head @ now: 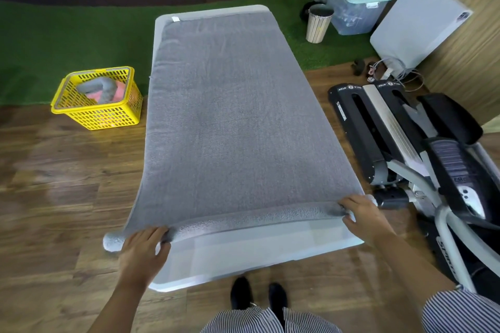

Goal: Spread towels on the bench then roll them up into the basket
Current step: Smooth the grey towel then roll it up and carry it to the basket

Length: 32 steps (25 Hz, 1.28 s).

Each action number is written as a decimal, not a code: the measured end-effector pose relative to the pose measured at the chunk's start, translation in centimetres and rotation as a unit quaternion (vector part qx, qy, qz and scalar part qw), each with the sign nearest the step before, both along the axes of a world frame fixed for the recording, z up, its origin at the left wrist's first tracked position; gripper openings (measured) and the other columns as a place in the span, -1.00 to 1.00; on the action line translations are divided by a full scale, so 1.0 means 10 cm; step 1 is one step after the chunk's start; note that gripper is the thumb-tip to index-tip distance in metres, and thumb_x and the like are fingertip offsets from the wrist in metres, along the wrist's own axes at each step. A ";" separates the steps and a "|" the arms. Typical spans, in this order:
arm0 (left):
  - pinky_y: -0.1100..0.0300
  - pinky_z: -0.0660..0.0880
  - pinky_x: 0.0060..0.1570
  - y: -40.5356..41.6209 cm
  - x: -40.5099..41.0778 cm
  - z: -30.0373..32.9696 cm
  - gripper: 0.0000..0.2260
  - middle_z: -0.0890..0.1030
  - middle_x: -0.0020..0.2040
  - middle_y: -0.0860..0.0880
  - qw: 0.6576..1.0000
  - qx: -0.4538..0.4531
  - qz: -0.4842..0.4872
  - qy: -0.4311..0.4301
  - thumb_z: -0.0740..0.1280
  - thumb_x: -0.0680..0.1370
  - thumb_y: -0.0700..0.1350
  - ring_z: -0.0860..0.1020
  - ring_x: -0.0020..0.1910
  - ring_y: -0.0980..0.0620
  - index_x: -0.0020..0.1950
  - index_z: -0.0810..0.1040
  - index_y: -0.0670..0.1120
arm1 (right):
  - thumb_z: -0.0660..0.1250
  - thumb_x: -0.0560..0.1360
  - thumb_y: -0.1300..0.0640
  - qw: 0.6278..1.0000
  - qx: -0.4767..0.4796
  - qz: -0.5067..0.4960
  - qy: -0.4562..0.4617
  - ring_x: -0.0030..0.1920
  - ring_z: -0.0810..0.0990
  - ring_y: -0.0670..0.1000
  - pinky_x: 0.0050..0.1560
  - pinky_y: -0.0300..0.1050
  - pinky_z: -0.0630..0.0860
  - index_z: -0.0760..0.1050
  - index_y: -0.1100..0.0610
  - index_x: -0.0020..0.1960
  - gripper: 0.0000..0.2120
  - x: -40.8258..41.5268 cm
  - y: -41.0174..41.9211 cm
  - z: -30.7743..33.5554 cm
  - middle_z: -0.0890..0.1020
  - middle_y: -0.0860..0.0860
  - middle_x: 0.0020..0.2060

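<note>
A grey towel [232, 116] lies spread flat along the pale grey bench [259, 254], covering nearly all of it. Its near end is rolled into a thin tube [243, 220] across the bench. My left hand [144, 247] grips the left end of that roll, fingers curled over it. At the roll's right end, my right hand [364, 215] holds it with the fingertips tucked on top. On the floor to the left stands a yellow basket [108, 116] with rolled grey and pink towels inside.
An exercise machine [405, 149] stands close along the bench's right side. A slatted bin [318, 24], a clear storage box [354, 8] and a white panel [416, 27] sit at the back right. My feet [257, 295] are at the bench's near end.
</note>
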<state>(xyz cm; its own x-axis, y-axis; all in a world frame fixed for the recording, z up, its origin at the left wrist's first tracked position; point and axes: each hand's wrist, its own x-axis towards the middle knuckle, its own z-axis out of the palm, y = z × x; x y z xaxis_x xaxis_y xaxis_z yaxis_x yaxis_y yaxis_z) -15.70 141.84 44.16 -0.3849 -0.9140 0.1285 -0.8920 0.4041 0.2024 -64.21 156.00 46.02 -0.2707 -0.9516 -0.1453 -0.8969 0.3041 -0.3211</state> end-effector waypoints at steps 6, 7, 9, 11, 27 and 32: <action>0.01 0.49 -0.18 0.09 0.04 -0.01 -0.65 0.62 -0.31 0.07 0.999 0.044 0.021 -0.009 0.09 0.34 0.00 0.61 -0.34 -0.07 -0.18 0.64 -0.08 | 0.16 0.31 0.05 0.997 0.079 -0.002 0.021 -0.21 0.51 0.05 -0.12 -0.12 0.38 0.59 0.12 -0.16 -0.73 -0.04 0.02 0.00 0.52 -0.06 -0.30; -0.01 0.47 -0.14 0.08 0.04 0.00 -0.65 0.62 -0.28 0.07 0.999 0.044 0.023 -0.006 0.09 0.34 0.00 0.60 -0.30 -0.07 -0.14 0.63 -0.08 | 0.20 0.32 0.07 0.997 0.072 -0.001 0.023 -0.17 0.52 0.06 -0.09 -0.09 0.42 0.59 0.11 -0.12 -0.75 -0.04 0.01 0.02 0.55 -0.04 -0.25; -0.04 0.45 -0.05 0.05 0.03 -0.01 -0.65 0.63 -0.14 0.02 1.000 0.027 0.014 -0.004 0.11 0.38 0.00 0.58 -0.15 -0.05 -0.05 0.62 -0.10 | 0.32 0.34 0.18 0.999 0.033 -0.003 0.020 -0.12 0.54 0.08 -0.04 -0.02 0.46 0.57 0.13 -0.05 -0.81 -0.03 -0.02 0.02 0.57 -0.01 -0.14; -0.07 0.45 -0.02 0.04 0.01 -0.01 -0.65 0.64 -0.08 -0.03 1.000 0.016 0.006 0.000 0.13 0.43 0.00 0.57 -0.07 -0.07 -0.03 0.64 -0.13 | 0.39 0.35 0.33 1.000 -0.003 -0.014 0.014 -0.15 0.56 0.09 -0.04 0.03 0.47 0.57 0.15 -0.08 -0.82 -0.02 -0.04 0.00 0.58 0.00 -0.14; 0.05 0.49 -0.19 0.09 -0.16 0.13 -0.70 0.58 -0.38 0.10 0.998 0.060 0.006 0.009 0.10 0.33 -0.01 0.59 -0.35 -0.08 -0.28 0.61 -0.04 | 0.24 0.47 0.10 0.994 0.104 -0.012 0.023 0.05 0.53 0.03 0.09 -0.13 0.28 0.57 0.10 0.05 -0.78 0.00 -0.05 0.04 0.59 -0.02 -0.04; -0.02 0.47 -0.05 0.03 -0.10 0.09 -0.64 0.61 -0.08 0.03 0.999 0.045 0.006 -0.003 0.13 0.36 0.03 0.58 -0.12 -0.08 -0.01 0.61 -0.04 | 0.28 0.44 0.17 0.997 0.068 -0.007 0.039 0.06 0.49 0.06 0.00 -0.16 0.23 0.53 0.12 0.09 -0.77 0.02 -0.10 0.06 0.53 0.00 0.03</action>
